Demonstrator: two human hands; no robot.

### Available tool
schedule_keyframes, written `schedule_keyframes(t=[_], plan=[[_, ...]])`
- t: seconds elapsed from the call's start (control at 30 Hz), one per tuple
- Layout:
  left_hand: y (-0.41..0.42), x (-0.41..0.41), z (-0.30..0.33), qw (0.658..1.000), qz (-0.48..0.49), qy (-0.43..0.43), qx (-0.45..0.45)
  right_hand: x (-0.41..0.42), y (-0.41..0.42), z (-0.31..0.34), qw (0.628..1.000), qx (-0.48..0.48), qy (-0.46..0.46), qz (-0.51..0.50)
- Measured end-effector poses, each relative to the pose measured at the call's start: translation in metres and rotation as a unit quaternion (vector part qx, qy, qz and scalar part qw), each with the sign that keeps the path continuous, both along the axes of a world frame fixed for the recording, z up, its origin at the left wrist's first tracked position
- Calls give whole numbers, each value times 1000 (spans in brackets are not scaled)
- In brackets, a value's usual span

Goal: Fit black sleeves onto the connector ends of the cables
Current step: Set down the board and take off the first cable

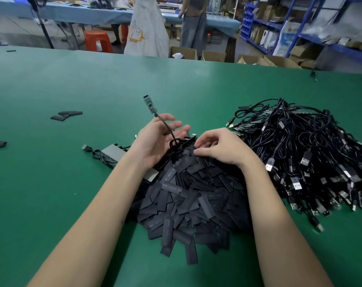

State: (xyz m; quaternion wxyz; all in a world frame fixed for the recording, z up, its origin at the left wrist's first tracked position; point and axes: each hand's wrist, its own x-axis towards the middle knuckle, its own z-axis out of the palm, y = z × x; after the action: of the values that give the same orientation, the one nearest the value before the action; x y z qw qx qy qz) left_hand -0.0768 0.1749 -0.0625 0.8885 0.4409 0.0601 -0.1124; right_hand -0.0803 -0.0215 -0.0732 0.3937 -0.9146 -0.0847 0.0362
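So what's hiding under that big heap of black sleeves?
The green table shows all round the heap of black sleeves. A grey flat thing pokes out at its left edge. Anything else beneath is covered.

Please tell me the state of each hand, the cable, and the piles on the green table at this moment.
left hand: palm up, fingers relaxed, cable lying across it
cable: coiled at the palm, connector end sticking up, no sleeve on it
right hand: fingers curled, picking at the pile of sleeves
pile of sleeves: loose heap
pile of cables: tangled heap
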Motion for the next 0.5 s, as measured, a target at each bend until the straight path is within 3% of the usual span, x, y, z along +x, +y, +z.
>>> schedule_keyframes(t=[0.13,0.23,0.4,0.47,0.5], plan=[[0,-6,12,994,-2,0,-110,-1,-4,4,1000,16,-17,-6],[2,-6,20,995,12,14,-100,-3,-3,4,999,31,-17,-23],[-6,-3,17,993,71,-7,95,-4,-5,9,998,34,-17,-49],[-9,-4,13,959,107,-60,256,-6,-3,10,998,38,-10,-41],[-10,-4,11,926,128,-99,342,-6,-3,10,998,44,-13,-43]])
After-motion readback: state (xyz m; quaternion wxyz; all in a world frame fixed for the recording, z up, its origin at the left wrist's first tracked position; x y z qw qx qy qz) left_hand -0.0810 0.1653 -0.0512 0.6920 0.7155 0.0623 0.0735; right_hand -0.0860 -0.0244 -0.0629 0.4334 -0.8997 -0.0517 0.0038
